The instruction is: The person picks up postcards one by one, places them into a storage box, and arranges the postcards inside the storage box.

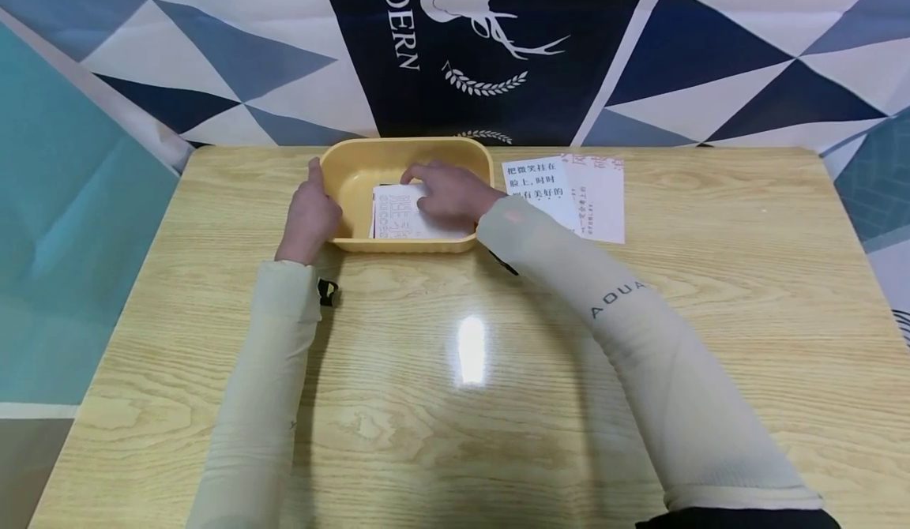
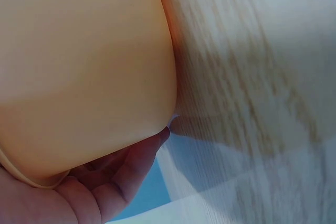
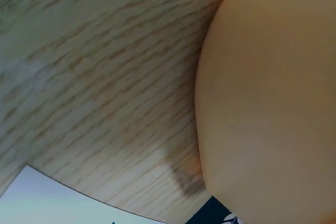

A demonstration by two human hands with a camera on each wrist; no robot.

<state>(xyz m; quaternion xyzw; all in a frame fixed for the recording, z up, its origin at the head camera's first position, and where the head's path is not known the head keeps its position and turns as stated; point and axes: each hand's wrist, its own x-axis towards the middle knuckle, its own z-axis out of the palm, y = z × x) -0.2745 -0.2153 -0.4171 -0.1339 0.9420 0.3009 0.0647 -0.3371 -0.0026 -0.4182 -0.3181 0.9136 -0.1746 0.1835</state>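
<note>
We see a shallow yellow plastic tub [image 1: 341, 167] with rounded corners standing at the far middle of the pale wood-grain table [image 1: 455, 371], its long axis running left to right. Inside it lies a white printed card [image 1: 398, 215], flat on the tub's floor towards the near right, with its printed lines running from near to far, so the text reads sideways to us.

Our left hand [image 1: 310, 215] rests against the tub's left end from outside, thumb up at the rim and fingers curved loosely along the wall. Our right hand [image 1: 448, 193] reaches into the tub from the right and lies on top of the card, fingers fairly straight and pressing down on it, the index fingertip near the card's far edge. We cannot tell whether any finger curls under the card's edge.

Just right of the tub, two more printed sheets lie flat on the table: a white sheet with black characters [image 1: 539, 189] overlapping a pale pink sheet [image 1: 603, 201].

The left wrist view shows what the head view hides: the fingers [image 2: 105, 182] cupped against the tub's smooth outer wall [image 2: 84, 66] low down, near the table top. The right wrist view shows no hand at all, only the tub's outer curve [image 3: 273, 98], the table grain [image 3: 94, 77] and a corner of white paper [image 3: 47, 200] at the lower left.
</note>
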